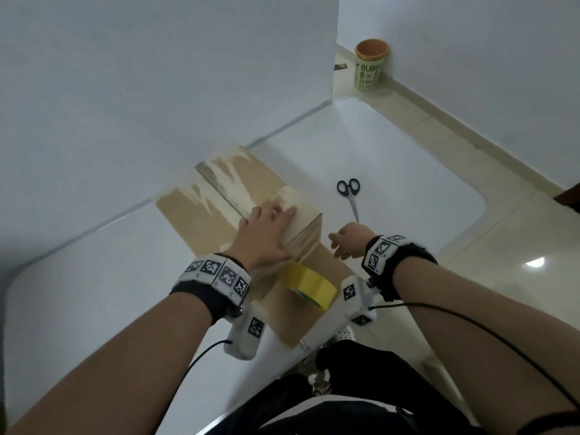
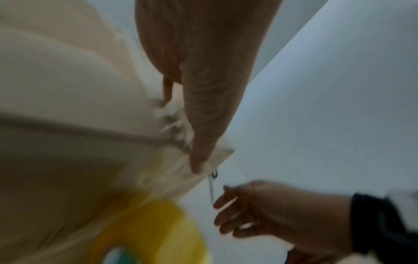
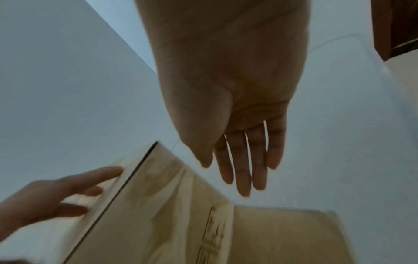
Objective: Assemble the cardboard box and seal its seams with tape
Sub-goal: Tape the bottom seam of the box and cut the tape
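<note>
Brown corrugated cardboard, the partly flattened box (image 1: 219, 196), lay on the white tabletop (image 1: 392, 158) against the white wall in the head view, its top marked with torn pale patches and glossy clear tape. The left hand (image 1: 266, 233) pressed flat on the box's top with fingers spread and straight. The right hand (image 1: 348, 240) hovered just beside the box's right edge, fingers loosely extended, gripping nothing. A yellow roll of tape (image 1: 309, 285) stood on a lower cardboard flap near the left wrist. Black-handled scissors (image 1: 350, 196) lay on the tabletop well apart from the box, and a green cup with an orange inside (image 1: 370, 69) stood on the floor beyond.

In the left wrist view, blurred, the left hand's fingers (image 2: 203, 110) lay on the cardboard, the tape roll (image 2: 153, 232) below.

In the right wrist view, the right hand (image 3: 230, 92) hung open above the box (image 3: 169, 205), fingers straight and together.
</note>
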Demonstrator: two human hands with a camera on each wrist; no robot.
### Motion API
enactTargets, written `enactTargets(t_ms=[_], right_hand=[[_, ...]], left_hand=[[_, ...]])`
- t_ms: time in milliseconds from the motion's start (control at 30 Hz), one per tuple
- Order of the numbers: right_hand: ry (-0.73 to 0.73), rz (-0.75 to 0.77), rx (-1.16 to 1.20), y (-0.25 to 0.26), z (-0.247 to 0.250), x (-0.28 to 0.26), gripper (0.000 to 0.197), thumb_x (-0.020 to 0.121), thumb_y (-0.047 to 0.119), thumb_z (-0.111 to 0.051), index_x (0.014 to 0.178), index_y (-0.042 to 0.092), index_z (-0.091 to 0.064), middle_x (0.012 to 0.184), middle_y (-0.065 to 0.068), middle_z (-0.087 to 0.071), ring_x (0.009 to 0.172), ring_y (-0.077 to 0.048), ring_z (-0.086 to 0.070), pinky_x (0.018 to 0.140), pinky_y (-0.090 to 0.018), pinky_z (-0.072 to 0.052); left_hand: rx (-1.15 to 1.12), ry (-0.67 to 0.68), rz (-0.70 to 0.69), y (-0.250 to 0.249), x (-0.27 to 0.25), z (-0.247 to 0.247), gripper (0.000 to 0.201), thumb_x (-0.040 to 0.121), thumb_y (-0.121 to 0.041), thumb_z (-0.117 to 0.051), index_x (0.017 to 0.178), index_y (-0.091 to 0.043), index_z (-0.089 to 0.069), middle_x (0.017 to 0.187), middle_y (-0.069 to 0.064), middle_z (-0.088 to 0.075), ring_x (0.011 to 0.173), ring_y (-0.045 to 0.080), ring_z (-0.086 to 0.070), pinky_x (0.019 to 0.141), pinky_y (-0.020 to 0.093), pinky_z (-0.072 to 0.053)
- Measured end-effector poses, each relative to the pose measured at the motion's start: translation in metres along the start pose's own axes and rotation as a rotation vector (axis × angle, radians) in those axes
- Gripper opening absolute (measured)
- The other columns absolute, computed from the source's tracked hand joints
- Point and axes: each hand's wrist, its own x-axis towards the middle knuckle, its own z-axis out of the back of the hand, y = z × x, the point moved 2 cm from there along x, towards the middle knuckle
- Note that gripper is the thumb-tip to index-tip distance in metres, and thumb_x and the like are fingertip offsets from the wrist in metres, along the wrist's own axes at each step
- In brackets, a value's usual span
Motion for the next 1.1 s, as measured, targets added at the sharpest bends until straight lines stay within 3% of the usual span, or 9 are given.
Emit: enactTargets(t_ms=[67, 167, 300, 467, 567, 667, 800, 933, 1100], right_hand=[[-0.146, -0.024, -0.024, -0.009, 0.026, 0.022, 0.030, 0.095, 0.020, -0.048, 0.104, 0.000, -0.069, 0.099, -0.014, -0.073, 0.080, -0.023, -0.068, 0.074, -0.031, -0.056], [-0.254, -0.031, -0.187, -0.013, 0.054, 0.048, 0.029, 0.094, 0.016, -0.046, 0.106, 0.004, -0.069, 0.106, -0.014, -0.070, 0.093, -0.029, -0.066, 0.077, -0.029, -0.053], [-0.260, 0.017, -0.403, -0.008, 0.070, 0.087, 0.033, 0.091, 0.014, -0.046, 0.119, 0.020, -0.063, 0.127, -0.010, -0.059, 0.116, -0.033, -0.054, 0.093, -0.037, -0.047], [-0.138, 0.111, -0.486, -0.012, 0.074, 0.136, 0.051, 0.093, 0.007, -0.036, 0.137, 0.030, -0.047, 0.157, 0.000, -0.017, 0.144, -0.030, -0.012, 0.115, -0.043, -0.021], [-0.092, 0.150, -0.525, -0.013, 0.072, 0.156, 0.051, 0.094, 0.006, -0.036, 0.138, 0.028, -0.047, 0.158, -0.003, -0.013, 0.144, -0.032, -0.014, 0.119, -0.041, -0.017], [-0.123, 0.163, -0.548, -0.018, 0.070, 0.160, 0.047, 0.094, 0.007, -0.040, 0.135, 0.026, -0.050, 0.152, -0.009, -0.022, 0.135, -0.036, -0.025, 0.116, -0.038, -0.022], [-0.218, 0.108, -0.480, -0.031, 0.071, 0.151, 0.043, 0.093, 0.004, -0.042, 0.129, 0.025, -0.049, 0.133, -0.016, -0.034, 0.118, -0.038, -0.041, 0.096, -0.044, -0.044], [-0.252, 0.129, -0.512, -0.045, 0.064, 0.136, 0.027, 0.096, 0.018, -0.047, 0.123, 0.018, -0.047, 0.120, -0.015, -0.040, 0.103, -0.035, -0.049, 0.071, -0.038, -0.044], [-0.290, 0.146, -0.573, -0.054, 0.059, 0.123, 0.026, 0.094, 0.023, -0.052, 0.117, 0.012, -0.047, 0.121, -0.015, -0.045, 0.114, -0.033, -0.040, 0.077, -0.040, -0.045]], left_hand=[[-0.225, 0.091, 0.092, 0.002, 0.017, 0.023, 0.072, 0.083, -0.060, -0.057, 0.144, -0.030, -0.033, 0.140, 0.006, -0.034, 0.126, 0.027, -0.038, 0.104, 0.045, -0.039], [-0.596, 0.146, 0.278, 0.008, 0.036, 0.045, 0.043, 0.094, -0.042, -0.053, 0.129, -0.018, -0.049, 0.120, 0.005, -0.055, 0.106, 0.022, -0.055, 0.093, 0.035, -0.046], [-0.535, 0.223, 0.373, 0.020, 0.056, 0.043, 0.026, 0.094, -0.030, -0.053, 0.114, -0.013, -0.054, 0.115, 0.011, -0.063, 0.107, 0.028, -0.059, 0.094, 0.039, -0.048], [-0.531, 0.254, 0.411, 0.023, 0.069, 0.042, 0.019, 0.091, -0.034, -0.057, 0.097, -0.016, -0.055, 0.103, 0.009, -0.064, 0.096, 0.028, -0.062, 0.089, 0.042, -0.053], [-0.643, 0.236, 0.492, 0.028, 0.071, 0.043, 0.017, 0.090, -0.035, -0.061, 0.087, -0.019, -0.055, 0.091, 0.004, -0.064, 0.086, 0.024, -0.064, 0.076, 0.036, -0.057], [-0.705, 0.218, 0.522, 0.030, 0.071, 0.044, 0.019, 0.089, -0.031, -0.065, 0.089, -0.014, -0.057, 0.087, 0.006, -0.064, 0.084, 0.026, -0.065, 0.079, 0.039, -0.058], [-0.800, 0.183, 0.562, 0.030, 0.070, 0.042, 0.016, 0.090, -0.025, -0.066, 0.090, -0.011, -0.057, 0.077, 0.004, -0.062, 0.065, 0.016, -0.061, 0.055, 0.022, -0.054], [-0.786, 0.154, 0.570, 0.030, 0.070, 0.039, 0.017, 0.088, -0.025, -0.067, 0.081, -0.015, -0.055, 0.074, 0.002, -0.062, 0.069, 0.019, -0.062, 0.068, 0.031, -0.056], [-0.792, 0.101, 0.576, 0.030, 0.066, 0.035, 0.019, 0.087, -0.031, -0.067, 0.079, -0.019, -0.055, 0.077, 0.002, -0.064, 0.071, 0.019, -0.063, 0.069, 0.032, -0.056]])
